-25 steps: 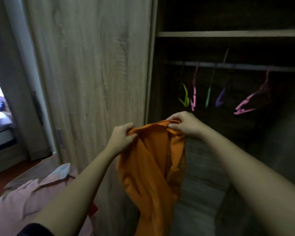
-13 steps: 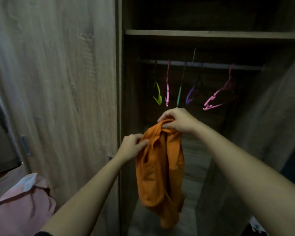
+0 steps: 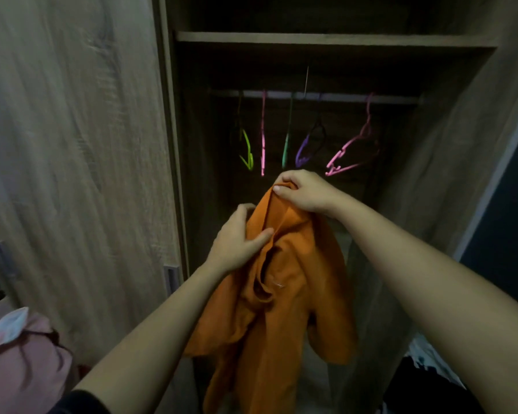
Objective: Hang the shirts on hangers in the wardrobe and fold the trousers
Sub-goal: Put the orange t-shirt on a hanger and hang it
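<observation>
An orange shirt [image 3: 284, 300] hangs in front of me, bunched and dangling at the open wardrobe [image 3: 326, 40]. My right hand [image 3: 304, 191] pinches its top edge and holds it up. My left hand [image 3: 237, 239] grips the fabric just below, thumb across the cloth near the collar. Behind my hands, several coloured hangers dangle from the rail [image 3: 341, 98]: a yellow-green hanger [image 3: 247, 150], a pink hanger [image 3: 263, 135], a green hanger [image 3: 286, 144], a purple hanger [image 3: 307, 146] and a larger pink hanger [image 3: 352, 147] on the right.
The wooden sliding door [image 3: 78, 144] fills the left side. A pink garment pile [image 3: 21, 360] lies at the lower left. Dark clothing [image 3: 425, 383] sits at the lower right by the wardrobe's side panel [image 3: 449, 174]. A shelf [image 3: 326, 40] spans above the rail.
My view has swung right, to face the open wardrobe. Both hands carried the orange shirt toward the hangers, and my left hand shifted closer to my right one on the fabric.
</observation>
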Motion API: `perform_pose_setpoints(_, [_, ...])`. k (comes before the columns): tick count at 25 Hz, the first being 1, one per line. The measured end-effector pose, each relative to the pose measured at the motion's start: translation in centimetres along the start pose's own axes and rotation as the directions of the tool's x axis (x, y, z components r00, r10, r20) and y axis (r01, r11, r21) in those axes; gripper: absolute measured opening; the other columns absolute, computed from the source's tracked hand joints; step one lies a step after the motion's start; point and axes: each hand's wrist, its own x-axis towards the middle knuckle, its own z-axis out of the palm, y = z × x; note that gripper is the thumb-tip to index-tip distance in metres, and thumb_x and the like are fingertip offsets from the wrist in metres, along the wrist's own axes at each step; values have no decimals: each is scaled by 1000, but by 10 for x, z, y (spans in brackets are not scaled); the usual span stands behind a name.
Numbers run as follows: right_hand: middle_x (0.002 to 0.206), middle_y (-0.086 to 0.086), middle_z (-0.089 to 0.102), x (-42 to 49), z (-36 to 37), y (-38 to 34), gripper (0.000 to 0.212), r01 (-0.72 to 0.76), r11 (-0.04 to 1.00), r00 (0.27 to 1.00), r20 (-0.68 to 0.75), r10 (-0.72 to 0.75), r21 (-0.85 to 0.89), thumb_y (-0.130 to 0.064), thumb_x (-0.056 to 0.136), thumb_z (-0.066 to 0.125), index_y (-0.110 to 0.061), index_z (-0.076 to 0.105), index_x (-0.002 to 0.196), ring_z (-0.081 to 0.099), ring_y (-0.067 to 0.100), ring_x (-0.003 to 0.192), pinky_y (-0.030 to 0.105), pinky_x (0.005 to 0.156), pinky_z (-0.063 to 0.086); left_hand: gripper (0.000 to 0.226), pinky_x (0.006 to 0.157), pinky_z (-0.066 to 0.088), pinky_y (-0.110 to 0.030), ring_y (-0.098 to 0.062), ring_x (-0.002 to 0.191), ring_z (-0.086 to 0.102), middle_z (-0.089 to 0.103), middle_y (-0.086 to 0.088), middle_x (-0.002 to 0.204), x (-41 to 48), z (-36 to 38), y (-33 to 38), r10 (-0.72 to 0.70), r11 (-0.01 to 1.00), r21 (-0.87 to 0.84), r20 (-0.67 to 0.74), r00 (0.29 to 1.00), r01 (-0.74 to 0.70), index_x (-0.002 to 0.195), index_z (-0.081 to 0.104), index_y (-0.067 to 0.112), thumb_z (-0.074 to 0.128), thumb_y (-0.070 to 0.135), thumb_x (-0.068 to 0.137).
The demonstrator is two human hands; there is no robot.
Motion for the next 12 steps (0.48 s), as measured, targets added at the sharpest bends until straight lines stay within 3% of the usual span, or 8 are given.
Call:
perform_pose_setpoints(2, [100,-2,59,-1,2,2,18,23,999,1000,-17,-24,-47,-27,95,48,-20,64,101,54,11,93,24,77,39,41,82,55,-33,-10,90,60,57,5,107,-3,-1,-14,-32,993,112,-50,998,38,121,43,26,62,29,84])
perform_pose_setpoints(7, [101,-6,58,-5,-4,38,10,-60,995,994,-98,52,-81,-38,89,56,-31,60,96,57,14,97,24,76,44,27,79,52,-24,0,82,55,59,6,96,-29,-35,-56,-40,984,164,-163,986,67,101,58,25,64,7,82])
perform_pose_setpoints(10, [106,-9,52,-6,0,38,30,-38,972,998,47,50,-233,-46,78,68,-36,56,104,52,13,99,32,82,47,19,79,54,-31,-7,80,62,63,4,89,-23,-61,-55,-165,986,-17,-258,952,166,92,64,23,61,5,85])
perform_pose_setpoints(12, [110,-7,48,-3,4,31,40,-13,964,997,68,32,-266,-29,75,72,-34,51,108,50,14,99,32,82,46,18,72,56,-31,-16,80,66,66,-5,90,-10,-77,-45,-260,954,-190,-138,956,232,97,64,19,61,5,84])
